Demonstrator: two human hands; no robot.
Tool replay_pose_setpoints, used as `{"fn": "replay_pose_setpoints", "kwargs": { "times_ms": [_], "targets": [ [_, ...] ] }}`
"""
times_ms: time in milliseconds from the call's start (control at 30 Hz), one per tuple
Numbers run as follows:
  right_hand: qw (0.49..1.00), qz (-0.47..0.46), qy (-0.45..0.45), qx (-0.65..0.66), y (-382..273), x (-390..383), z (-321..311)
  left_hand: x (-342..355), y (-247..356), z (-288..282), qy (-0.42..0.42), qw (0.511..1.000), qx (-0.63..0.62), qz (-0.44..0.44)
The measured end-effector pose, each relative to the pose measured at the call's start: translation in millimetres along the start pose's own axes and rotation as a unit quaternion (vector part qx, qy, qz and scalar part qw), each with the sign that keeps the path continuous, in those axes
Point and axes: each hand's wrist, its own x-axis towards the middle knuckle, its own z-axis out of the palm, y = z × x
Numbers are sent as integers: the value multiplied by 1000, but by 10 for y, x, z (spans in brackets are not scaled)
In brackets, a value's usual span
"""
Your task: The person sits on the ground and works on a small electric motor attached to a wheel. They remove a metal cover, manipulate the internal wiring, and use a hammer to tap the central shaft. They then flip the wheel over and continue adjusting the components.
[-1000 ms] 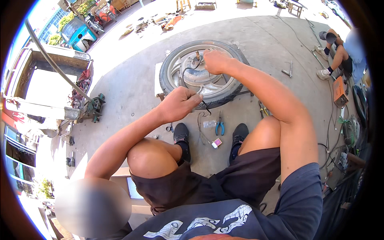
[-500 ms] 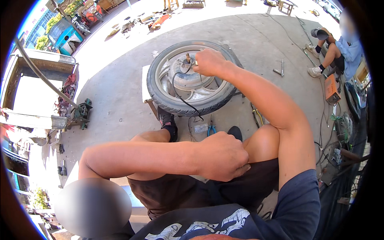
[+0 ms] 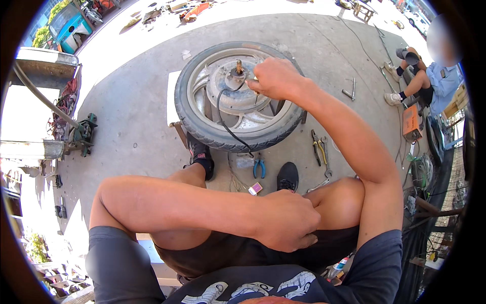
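A motor wheel [image 3: 185,109] with a black tyre and pale spokes lies flat before me on a low support. Over the right side of its hub [image 3: 228,99] is my right hand [image 3: 276,78], closed around a slim tool [image 3: 256,99] whose thin shaft points down, like a screwdriver. A threaded axle stub [image 3: 239,67] stands up from the hub. From beside it a black cable [image 3: 218,112] curves over the tyre's near edge. My left hand [image 3: 289,220] rests curled by my right knee; its fingertips are partly hidden, and whether they hold anything does not show.
Blue-handled pliers [image 3: 259,168], yellow-handled pliers [image 3: 318,148] and a wrench [image 3: 326,158] lie on the ground near my feet. A small pink-and-white box [image 3: 255,189] is closer. At right, a person [image 3: 439,83] sits near an orange machine [image 3: 411,123]. A cart [image 3: 38,149] stands left.
The view has shifted, bringing more of the ground tools and my right shoe into sight. My right hand stays over the hub with the tool; my left stays curled by the knee.
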Motion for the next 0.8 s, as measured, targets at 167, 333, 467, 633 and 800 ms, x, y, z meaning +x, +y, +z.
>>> {"fn": "replay_pose_setpoints", "kwargs": {
  "times_ms": [167,333,467,633,800],
  "targets": [
    [1000,2,27,13,18,55,58,76,20,3,-21,1000,-11,5],
    [998,-16,54,2,71,119,125,122,39,36,-13,999,-22,34],
    [999,11,41,10,3,145,63,113,65,1,-11,999,-31,32],
    [998,49,12,42,-32,166,-1,102,44,32,-18,999,-36,32],
    [996,1,92,21,57,149,201,81,41,35,-22,998,-40,32]
  ]
}}
